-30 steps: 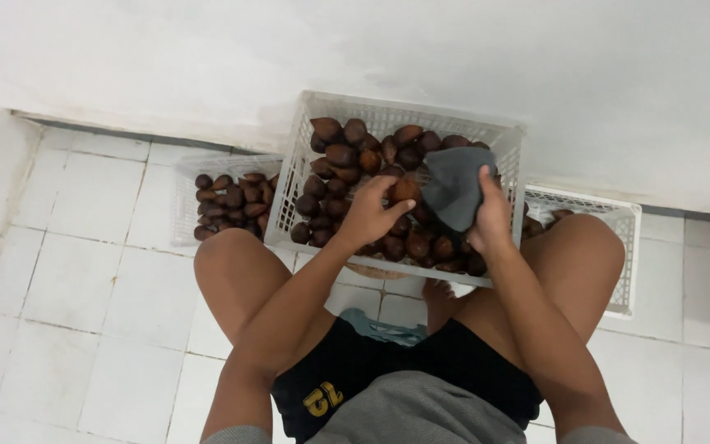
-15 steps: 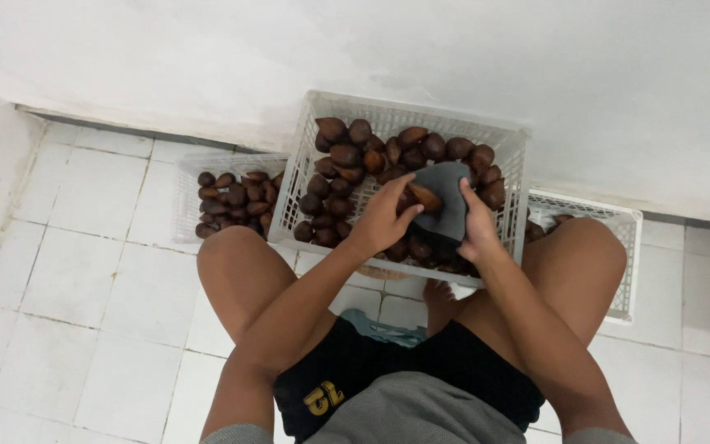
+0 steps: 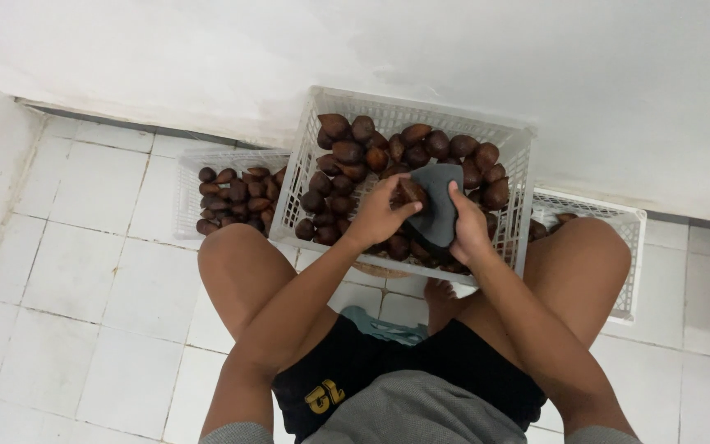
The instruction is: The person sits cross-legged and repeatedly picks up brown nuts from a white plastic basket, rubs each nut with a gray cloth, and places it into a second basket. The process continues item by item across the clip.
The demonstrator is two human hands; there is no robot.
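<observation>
Over the white slatted plastic crate (image 3: 314, 164) of brown scaly fruit, the left hand (image 3: 378, 215) is pinching one brown fruit (image 3: 411, 193) with its fingers; the right hand (image 3: 466, 230) is gripping a dark grey cloth (image 3: 437, 201) against it.

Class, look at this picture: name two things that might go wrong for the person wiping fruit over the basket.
1. The brown fruit in the left hand could slip while the right hand presses the grey cloth against it.
2. The middle basket is heaped, so loose fruit might roll out.
</observation>
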